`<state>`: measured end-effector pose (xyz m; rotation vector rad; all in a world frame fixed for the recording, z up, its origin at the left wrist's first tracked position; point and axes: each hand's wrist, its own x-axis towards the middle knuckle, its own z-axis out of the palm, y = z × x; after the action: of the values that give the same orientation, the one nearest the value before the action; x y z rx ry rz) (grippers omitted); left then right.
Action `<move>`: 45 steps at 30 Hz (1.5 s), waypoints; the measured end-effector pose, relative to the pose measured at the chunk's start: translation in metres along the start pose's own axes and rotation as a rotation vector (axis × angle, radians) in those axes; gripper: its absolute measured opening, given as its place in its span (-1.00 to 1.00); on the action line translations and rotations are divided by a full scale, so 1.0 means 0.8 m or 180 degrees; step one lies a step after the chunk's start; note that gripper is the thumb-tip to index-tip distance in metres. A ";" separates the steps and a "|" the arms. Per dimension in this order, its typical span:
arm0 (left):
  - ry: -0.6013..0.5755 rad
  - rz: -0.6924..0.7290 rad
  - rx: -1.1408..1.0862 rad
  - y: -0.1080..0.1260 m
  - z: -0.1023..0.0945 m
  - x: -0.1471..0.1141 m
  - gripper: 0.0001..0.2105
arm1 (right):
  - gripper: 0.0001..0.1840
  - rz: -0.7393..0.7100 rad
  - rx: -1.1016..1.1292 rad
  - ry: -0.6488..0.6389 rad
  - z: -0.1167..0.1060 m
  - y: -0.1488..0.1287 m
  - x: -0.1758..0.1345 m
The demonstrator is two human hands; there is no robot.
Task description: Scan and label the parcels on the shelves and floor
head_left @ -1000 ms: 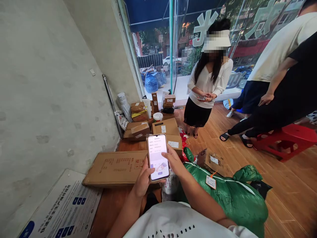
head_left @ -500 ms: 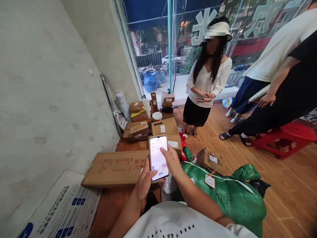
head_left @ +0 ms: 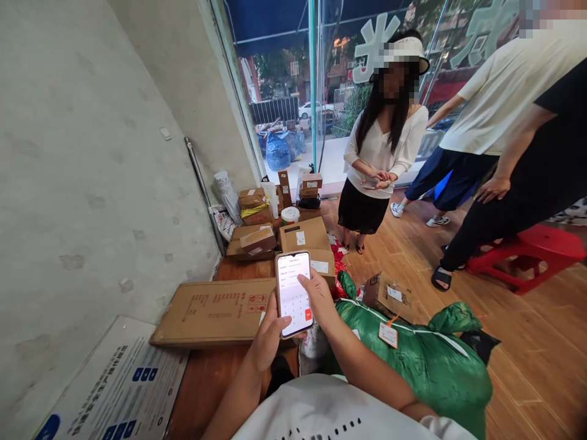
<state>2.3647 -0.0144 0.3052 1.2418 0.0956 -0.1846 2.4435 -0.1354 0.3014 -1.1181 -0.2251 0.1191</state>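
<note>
A smartphone (head_left: 293,287) is held upright in front of me, its lit screen showing lines of text above a number keypad with a red key. My left hand (head_left: 269,327) wraps its lower left side, thumb over the bottom of the screen. My right hand (head_left: 320,299) grips the right side, and its thumb lies on the screen's upper middle. Some fingers of both hands are hidden behind the phone. Just beyond it sits a cardboard box (head_left: 309,235), and a long flat carton (head_left: 215,311) lies to the left.
A green sack (head_left: 426,360) with a tag lies at my right, beside a brown box (head_left: 389,294). A person in a white top (head_left: 387,140) stands ahead; two others are at right, near a red stool (head_left: 532,253). A printed board (head_left: 123,379) leans lower left.
The phone screen now shows a number keypad. At right, the person in dark blue trousers has stepped left with an arm stretched out, and the one in black has shifted a foot.
</note>
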 end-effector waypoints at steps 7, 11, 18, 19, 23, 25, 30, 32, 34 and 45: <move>-0.0007 -0.0058 -0.0063 0.006 0.005 -0.004 -0.20 | -0.67 0.0134 0.0290 -0.0318 -0.006 -0.005 -0.004; 0.0051 -0.0117 -0.0152 0.009 0.008 -0.007 -0.20 | -0.66 0.0033 -0.0021 -0.0736 -0.024 -0.002 -0.013; 0.0258 -0.0072 -0.0311 0.007 0.017 -0.013 -0.28 | -0.54 -0.0152 -0.0612 -0.1143 -0.043 -0.008 -0.031; 0.0253 -0.0049 -0.0356 0.006 0.019 -0.013 -0.28 | -0.54 -0.0162 -0.0644 -0.1151 -0.044 -0.009 -0.032; 0.0293 -0.0012 -0.0464 0.006 0.026 -0.014 -0.26 | -0.52 -0.0241 -0.0644 -0.1153 -0.045 -0.014 -0.036; 0.0292 -0.0004 -0.0481 0.005 0.029 -0.014 -0.26 | -0.51 -0.0278 -0.0635 -0.1175 -0.046 -0.016 -0.038; 0.0284 0.0052 -0.0490 0.001 0.034 -0.016 -0.29 | -0.52 -0.0162 -0.0518 -0.1190 -0.051 -0.020 -0.045; 0.0312 0.0046 -0.0467 -0.002 0.035 -0.016 -0.30 | -0.52 -0.0107 -0.0463 -0.1180 -0.052 -0.020 -0.047; 0.0323 0.0034 -0.0426 -0.004 0.034 -0.017 -0.30 | -0.52 -0.0076 -0.0426 -0.1173 -0.053 -0.019 -0.049; 0.0164 -0.0106 -0.0512 0.016 -0.008 -0.004 -0.23 | -0.52 -0.0002 -0.0246 -0.1084 -0.018 -0.004 -0.026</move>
<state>2.3646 -0.0039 0.3154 1.0853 0.1727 -0.1705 2.4270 -0.1540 0.2959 -1.1707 -0.5372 0.3031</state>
